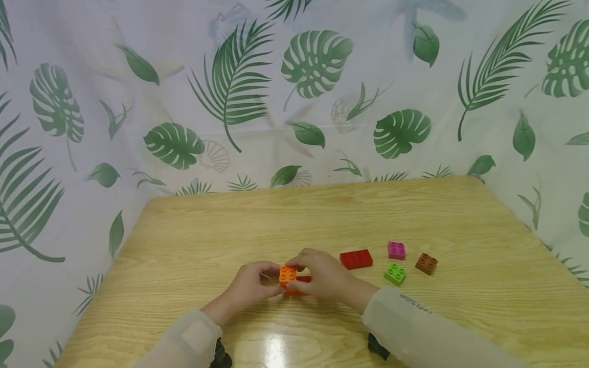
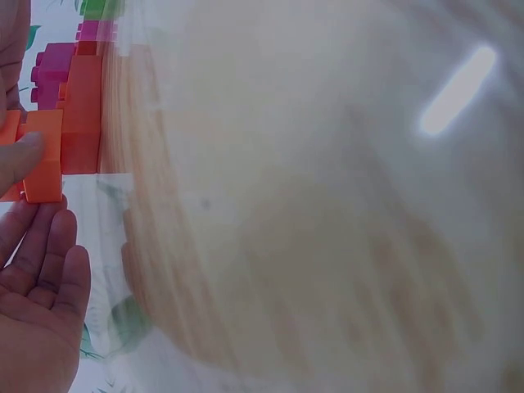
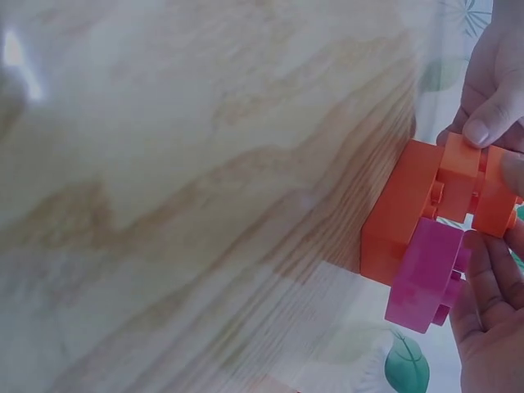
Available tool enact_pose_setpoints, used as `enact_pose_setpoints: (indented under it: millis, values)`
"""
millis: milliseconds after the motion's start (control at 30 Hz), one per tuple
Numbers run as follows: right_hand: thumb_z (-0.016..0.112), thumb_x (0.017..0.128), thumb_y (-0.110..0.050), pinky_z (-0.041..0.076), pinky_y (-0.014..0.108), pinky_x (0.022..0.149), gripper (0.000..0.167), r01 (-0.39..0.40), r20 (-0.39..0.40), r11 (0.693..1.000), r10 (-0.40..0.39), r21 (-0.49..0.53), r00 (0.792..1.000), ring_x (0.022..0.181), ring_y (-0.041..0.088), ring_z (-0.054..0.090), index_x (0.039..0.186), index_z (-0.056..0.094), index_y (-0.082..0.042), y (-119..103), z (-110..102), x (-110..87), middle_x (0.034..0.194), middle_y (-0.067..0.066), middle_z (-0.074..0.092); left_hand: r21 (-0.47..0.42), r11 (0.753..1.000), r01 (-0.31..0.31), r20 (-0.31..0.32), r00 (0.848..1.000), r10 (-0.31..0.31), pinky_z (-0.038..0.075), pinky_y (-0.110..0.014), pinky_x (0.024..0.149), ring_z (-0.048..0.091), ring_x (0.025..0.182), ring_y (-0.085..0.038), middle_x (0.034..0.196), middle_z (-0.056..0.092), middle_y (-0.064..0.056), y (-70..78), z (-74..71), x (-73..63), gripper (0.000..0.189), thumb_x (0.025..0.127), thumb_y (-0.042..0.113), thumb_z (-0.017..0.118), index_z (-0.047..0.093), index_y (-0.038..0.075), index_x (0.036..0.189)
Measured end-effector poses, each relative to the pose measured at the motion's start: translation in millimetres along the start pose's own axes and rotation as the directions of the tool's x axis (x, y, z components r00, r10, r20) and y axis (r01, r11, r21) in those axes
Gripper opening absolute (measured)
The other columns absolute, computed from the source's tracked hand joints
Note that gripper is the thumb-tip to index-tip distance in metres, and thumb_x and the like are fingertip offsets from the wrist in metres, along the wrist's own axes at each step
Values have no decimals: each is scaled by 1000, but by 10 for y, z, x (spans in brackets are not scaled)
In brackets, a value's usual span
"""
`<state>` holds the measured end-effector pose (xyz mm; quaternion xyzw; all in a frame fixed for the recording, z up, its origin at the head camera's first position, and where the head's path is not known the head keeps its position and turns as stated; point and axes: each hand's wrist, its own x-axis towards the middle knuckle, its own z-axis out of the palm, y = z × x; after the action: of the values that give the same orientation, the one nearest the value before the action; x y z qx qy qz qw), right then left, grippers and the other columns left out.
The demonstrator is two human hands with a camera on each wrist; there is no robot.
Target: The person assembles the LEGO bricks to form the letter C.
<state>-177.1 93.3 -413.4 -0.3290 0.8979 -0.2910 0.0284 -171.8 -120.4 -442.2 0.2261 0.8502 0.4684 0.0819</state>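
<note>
On a long red-orange toy brick (image 3: 397, 213) sit an orange brick (image 3: 460, 168) and, beside it, a magenta brick (image 3: 424, 274). Another orange brick (image 1: 288, 274) is on top of the first, with a narrow gap showing between the two in the right wrist view. My left hand (image 1: 253, 284) steadies the stack from the left, its thumb and fingers pinching the lower orange brick. From the right, my right hand (image 1: 325, 276) pinches the upper orange brick between thumb and fingers. In the head view that hand hides the magenta brick.
Right of my hands on the wooden table (image 1: 207, 220) lie a long red brick (image 1: 356, 259), a magenta brick (image 1: 397, 250), a green brick (image 1: 394, 274) and a brown brick (image 1: 426, 263). A leaf-patterned cloth (image 1: 257, 102) hangs behind the table and at its sides.
</note>
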Motion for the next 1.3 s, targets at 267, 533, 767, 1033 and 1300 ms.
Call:
enact_pose_setpoints:
  millis: [267,533,767,1033,1300]
  values:
    - [75,84,-30,50,25,74,36,17,-4,999,-18,-35,1000,85,13,58,114,70,-11,-30,-23,18,96,-5,60,-2,1000,4,-4,1000,-4,53,-33,79,62,92,-18,100,68,-2,2,-5,5,30,81,14,77,68,4,108]
    - [75,83,-30,49,23,71,36,21,10,999,-20,-47,1000,81,13,59,112,71,-10,-63,-54,34,92,-4,60,0,1000,3,2,1000,-3,53,-32,78,63,91,-19,99,68,-2,35,-18,2,29,82,15,77,69,3,107]
    - [77,82,-27,48,21,66,35,14,23,999,-13,-44,1000,79,13,58,111,72,-9,-73,-70,44,89,-2,60,-2,1000,5,6,1000,-5,53,-34,79,62,92,-19,99,68,-2,50,-19,2,30,81,13,77,68,3,108]
    - [78,81,-26,47,22,65,35,-19,52,999,21,-47,998,78,14,57,111,72,-9,-98,-87,64,86,-2,59,-13,1000,6,10,1000,-6,53,-35,80,62,93,-19,100,68,-2,43,-21,-1,32,81,14,78,68,4,110]
    - [79,80,-25,48,22,64,36,-29,47,999,30,-23,998,78,15,58,112,72,-7,-90,-70,59,86,-1,59,-30,1000,-5,-14,1000,5,52,-34,80,62,93,-19,101,68,-2,18,-17,-5,35,80,15,78,68,5,112]
